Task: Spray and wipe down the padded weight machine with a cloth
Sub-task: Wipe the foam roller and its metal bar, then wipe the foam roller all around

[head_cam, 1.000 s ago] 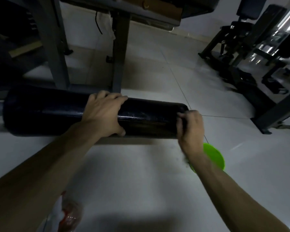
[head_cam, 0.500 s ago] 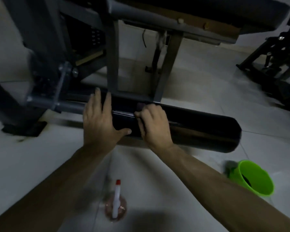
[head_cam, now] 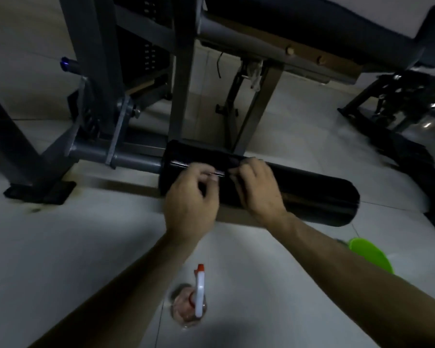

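Tiled gym floor holds a spray bottle (head_cam: 199, 296) and green tub (head_cam: 372, 256). Left hand (head_cam: 191, 197) and right hand (head_cam: 259, 190), fingers curled, pinch the black pad (head_cam: 312, 194).

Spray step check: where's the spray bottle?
Head view, bottom centre: spray bottle stands on the floor, nearer than the roller pad, left of the green bucket.

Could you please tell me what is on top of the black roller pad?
Both hands rest on the roller pad: the left hand pinches a thin shiny strip, the right hand curls beside it. Whatever lies under the right palm is covered.
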The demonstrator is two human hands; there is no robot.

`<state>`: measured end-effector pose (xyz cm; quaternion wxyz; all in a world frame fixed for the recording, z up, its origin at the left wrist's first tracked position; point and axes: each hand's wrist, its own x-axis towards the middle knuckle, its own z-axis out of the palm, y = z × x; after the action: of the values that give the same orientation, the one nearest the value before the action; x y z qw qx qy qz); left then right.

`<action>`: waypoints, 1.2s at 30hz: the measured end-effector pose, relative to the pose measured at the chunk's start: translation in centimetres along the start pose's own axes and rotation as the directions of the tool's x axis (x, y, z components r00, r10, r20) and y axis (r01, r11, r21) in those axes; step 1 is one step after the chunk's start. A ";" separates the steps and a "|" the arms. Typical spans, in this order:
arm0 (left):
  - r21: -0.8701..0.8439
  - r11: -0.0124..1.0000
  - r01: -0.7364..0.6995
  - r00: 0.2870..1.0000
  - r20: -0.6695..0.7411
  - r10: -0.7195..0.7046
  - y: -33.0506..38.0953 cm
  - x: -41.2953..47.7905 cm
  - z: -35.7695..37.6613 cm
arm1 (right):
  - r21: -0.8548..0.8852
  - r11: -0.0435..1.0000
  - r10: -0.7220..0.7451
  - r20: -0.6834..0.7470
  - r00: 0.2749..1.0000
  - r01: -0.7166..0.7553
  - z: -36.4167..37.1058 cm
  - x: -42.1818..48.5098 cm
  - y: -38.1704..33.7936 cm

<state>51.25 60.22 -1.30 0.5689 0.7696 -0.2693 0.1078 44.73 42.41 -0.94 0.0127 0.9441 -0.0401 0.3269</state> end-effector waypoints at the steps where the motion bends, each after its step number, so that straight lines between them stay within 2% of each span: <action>1: -0.038 0.998 0.049 0.990 0.137 -0.044 1.1 -0.7 1.3 | 0.000 0.995 0.104 -0.002 0.995 -0.104 -1.2 -1.2 1.5; 2: -0.059 0.989 0.139 0.945 0.307 -0.114 1.9 -1.4 2.5 | 0.017 0.981 0.196 -0.004 0.981 -0.195 -2.4 -2.1 2.5; 3: -0.073 0.957 0.281 0.836 0.508 -0.207 3.0 -2.3 3.8 | 0.035 0.958 0.286 0.000 0.958 -0.286 -3.8 -3.0 3.4; 4: -0.061 0.891 0.450 0.661 0.694 -0.287 4.2 -3.0 5.0 | 0.078 0.916 0.394 0.009 0.919 -0.394 -5.2 -3.7 4.1; 5: -0.018 0.791 0.612 0.439 0.840 -0.320 5.7 -3.8 6.0 | 0.157 0.837 0.529 0.019 0.849 -0.525 -6.5 -4.3 4.7; 6: 0.016 0.665 0.746 0.236 0.928 -0.287 7.0 -4.5 7.0 | 0.259 0.708 0.673 0.039 0.739 -0.658 -8.0 -4.9 5.2; 7: 0.029 0.529 0.848 0.104 0.970 -0.221 8.1 -5.1 7.8 | 0.376 0.544 0.786 0.084 0.613 -0.750 -9.1 -5.3 5.5; 8: 0.015 0.391 0.920 0.047 0.988 -0.148 9.1 -5.6 8.8 | 0.469 0.394 0.855 0.129 0.503 -0.790 -10.3 -5.8 5.9; 9: -0.016 0.274 0.962 0.043 0.995 -0.090 10.3 -6.1 9.8 | 0.525 0.302 0.884 0.158 0.440 -0.795 -12.0 -6.7 6.3; 10: -0.073 0.190 0.979 0.089 0.993 -0.074 10.8 -6.3 10.8 | 0.563 0.243 0.888 0.198 0.414 -0.790 -13.1 -7.2 6.5; 11: -0.130 0.148 0.981 0.141 0.988 -0.066 11.6 -6.8 11.7 | 0.588 0.186 0.888 0.243 0.391 -0.787 -14.6 -8.1 6.7; 14: -0.243 0.175 0.954 0.259 0.963 -0.072 12.8 -8.4 14.0 | 0.656 0.002 0.863 0.380 0.333 -0.755 -17.8 -11.1 7.0; 17: -0.268 0.225 0.937 0.290 0.955 -0.068 13.6 -10.4 16.4 | 0.660 -0.048 0.844 0.428 0.323 -0.750 -19.3 -14.0 8.2; 20: -0.232 0.298 0.926 0.269 0.959 -0.088 14.7 -12.3 19.3 | 0.618 -0.076 0.870 0.424 0.251 -0.782 -19.8 -16.6 10.1; 23: -0.200 0.360 0.911 0.272 0.949 -0.161 16.0 -14.4 22.6 | 0.590 -0.090 0.881 0.423 0.212 -0.802 -20.5 -19.5 13.0; 26: -0.139 0.386 0.912 0.236 0.947 -0.216 17.7 -15.9 26.0 | 0.550 -0.203 0.837 0.526 0.147 -0.810 -21.8 -22.5 16.9; 28: -0.117 0.350 0.930 0.209 0.948 -0.238 18.8 -16.7 28.0 | 0.543 -0.334 0.748 0.650 0.133 -0.770 -22.3 -24.2 19.3; 30: -0.092 0.263 0.960 0.157 0.959 -0.237 20.1 -17.9 30.0 | 0.578 -0.428 0.714 0.688 0.132 -0.695 -22.3 -26.2 21.6; 31: -0.078 0.222 0.972 0.130 0.964 -0.233 20.6 -18.4 31.0 | 0.593 -0.430 0.718 0.682 0.140 -0.681 -22.0 -27.0 22.6; 33: -0.044 0.209 0.977 0.100 0.958 -0.268 21.3 -19.4 33.2 | 0.607 -0.389 0.733 0.659 0.165 -0.693 -21.0 -28.8 24.4; 36: -0.055 0.178 0.983 0.119 0.920 -0.372 21.3 -19.8 36.8 | 0.603 -0.334 0.738 0.646 0.198 -0.724 -19.5 -30.4 26.7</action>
<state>18.18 27.21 -5.35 0.6014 0.4723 -0.0462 -0.6427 6.72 18.85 -4.46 -0.6863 0.5238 -0.4524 0.2235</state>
